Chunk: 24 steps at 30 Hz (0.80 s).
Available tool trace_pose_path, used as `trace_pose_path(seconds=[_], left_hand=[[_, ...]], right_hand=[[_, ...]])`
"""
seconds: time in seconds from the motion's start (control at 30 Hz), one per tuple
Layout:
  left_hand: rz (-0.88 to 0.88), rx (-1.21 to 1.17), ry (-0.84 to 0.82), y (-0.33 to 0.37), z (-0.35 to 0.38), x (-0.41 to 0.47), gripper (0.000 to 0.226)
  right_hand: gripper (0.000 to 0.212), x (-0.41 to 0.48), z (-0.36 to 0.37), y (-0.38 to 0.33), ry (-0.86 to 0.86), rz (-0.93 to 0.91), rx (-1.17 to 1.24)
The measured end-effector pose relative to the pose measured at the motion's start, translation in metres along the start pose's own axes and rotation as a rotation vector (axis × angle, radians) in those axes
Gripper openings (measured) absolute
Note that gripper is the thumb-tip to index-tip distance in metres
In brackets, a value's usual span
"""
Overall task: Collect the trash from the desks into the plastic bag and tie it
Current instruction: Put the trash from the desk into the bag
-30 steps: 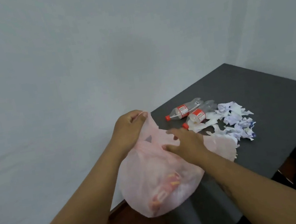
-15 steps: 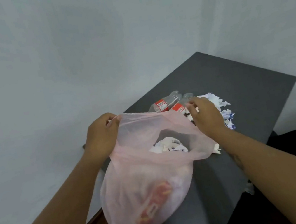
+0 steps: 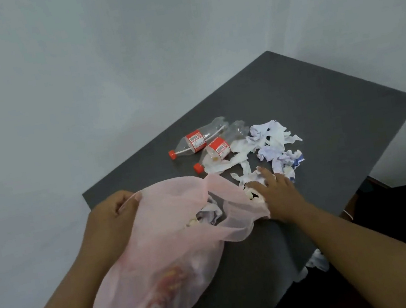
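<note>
A thin pink plastic bag hangs over the near edge of the dark grey desk, with crumpled paper at its mouth and red-labelled trash at the bottom. My left hand grips the bag's left rim and holds it up. My right hand lies palm down at the bag's right rim, its fingers curled over white paper scraps. Beyond it sits a pile of torn white and blue paper. Two empty clear bottles with red caps, one behind the other, lie beside the pile.
A pale wall runs behind and to the left of the desk. A few paper scraps hang off the desk's near right edge. The floor to the right is dark.
My right hand has let go of the bag's rim and dropped onto the paper scraps on the desk. The bag's right side has sagged. My left hand keeps its grip.
</note>
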State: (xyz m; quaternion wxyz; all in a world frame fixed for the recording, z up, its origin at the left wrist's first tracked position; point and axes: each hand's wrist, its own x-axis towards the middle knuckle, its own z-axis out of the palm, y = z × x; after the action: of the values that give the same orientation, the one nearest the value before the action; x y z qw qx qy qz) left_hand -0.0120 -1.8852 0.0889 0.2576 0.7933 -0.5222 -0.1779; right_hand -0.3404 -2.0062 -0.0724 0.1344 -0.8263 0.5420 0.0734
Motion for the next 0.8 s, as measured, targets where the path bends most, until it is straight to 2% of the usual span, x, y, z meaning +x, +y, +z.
trace_pose_path(seconds=[0.07,0.2,0.37,0.47,0.57,0.63,0.73,0.8], left_hand=[[-0.019,-0.022,0.001,0.003,0.001,-0.006,0.030],[-0.041,-0.039,0.020,0.010,0.005,-0.004,0.033],[-0.043,-0.073,0.100,0.034,0.005,0.008,0.035],[-0.036,-0.116,0.139,0.049,0.003,0.014,0.030],[-0.030,-0.150,0.166,0.062,0.000,0.017,0.029],[-0.022,-0.165,0.168,0.070,-0.002,0.017,0.030],[-0.008,-0.172,0.155,0.079,-0.004,0.015,0.030],[0.004,-0.193,0.151,0.079,-0.004,0.012,0.030]], right_hand=[[0.065,0.005,0.002,0.002,0.052,0.033,0.013],[0.048,0.012,0.002,0.008,0.033,0.049,0.293],[0.032,0.004,-0.027,0.006,0.321,0.081,0.668],[0.030,-0.019,-0.080,-0.026,0.394,-0.069,0.876],[0.033,-0.046,-0.120,-0.078,0.250,-0.346,0.982],[0.031,-0.048,-0.122,-0.114,0.138,-0.472,1.008],[0.041,-0.024,-0.107,-0.154,0.088,-0.433,0.922],[0.069,-0.004,-0.095,-0.166,-0.046,-0.387,0.764]])
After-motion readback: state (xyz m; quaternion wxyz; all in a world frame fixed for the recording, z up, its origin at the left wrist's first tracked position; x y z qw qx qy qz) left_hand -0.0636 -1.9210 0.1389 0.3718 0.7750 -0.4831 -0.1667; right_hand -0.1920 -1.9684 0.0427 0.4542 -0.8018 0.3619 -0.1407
